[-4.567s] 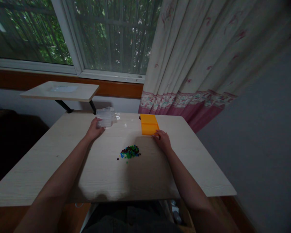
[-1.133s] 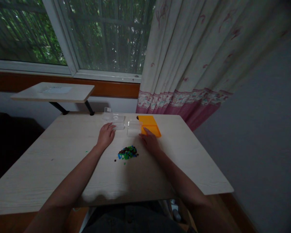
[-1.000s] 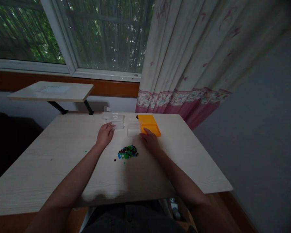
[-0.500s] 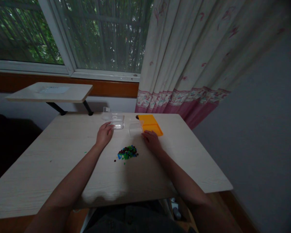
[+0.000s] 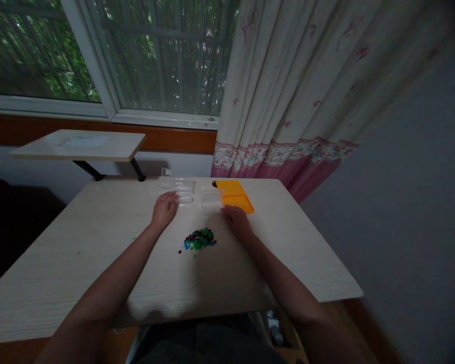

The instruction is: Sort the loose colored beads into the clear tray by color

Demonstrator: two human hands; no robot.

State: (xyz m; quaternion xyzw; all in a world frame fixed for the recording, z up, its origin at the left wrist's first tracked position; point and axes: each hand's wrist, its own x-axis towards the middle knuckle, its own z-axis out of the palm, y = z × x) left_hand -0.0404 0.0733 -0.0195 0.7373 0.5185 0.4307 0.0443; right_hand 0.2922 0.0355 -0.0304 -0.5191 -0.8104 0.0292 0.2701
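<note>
My left hand [image 5: 164,209] has its fingers closed on the near left side of a clear plastic box [image 5: 185,196] at the back of the table. To its right stands a second clear plastic box [image 5: 211,206]. My right hand [image 5: 235,219] has its curled fingers on that box's near right corner, just in front of a yellow plastic tray [image 5: 233,194]. Between my forearms lies a pile of small green, blue and dark brown pieces [image 5: 200,238]. A few have strayed from it, among them a dark square one [image 5: 180,252].
A raised shelf [image 5: 109,146] on black legs stands at the table's back left. A small clear piece [image 5: 166,172] sits behind the left box. The window [image 5: 167,60] and flowered curtain [image 5: 273,101] rise beyond the table [image 5: 288,242].
The left clear box has shifted slightly toward me with my left hand on it. My right hand, the yellow tray and the pile look almost unchanged.
</note>
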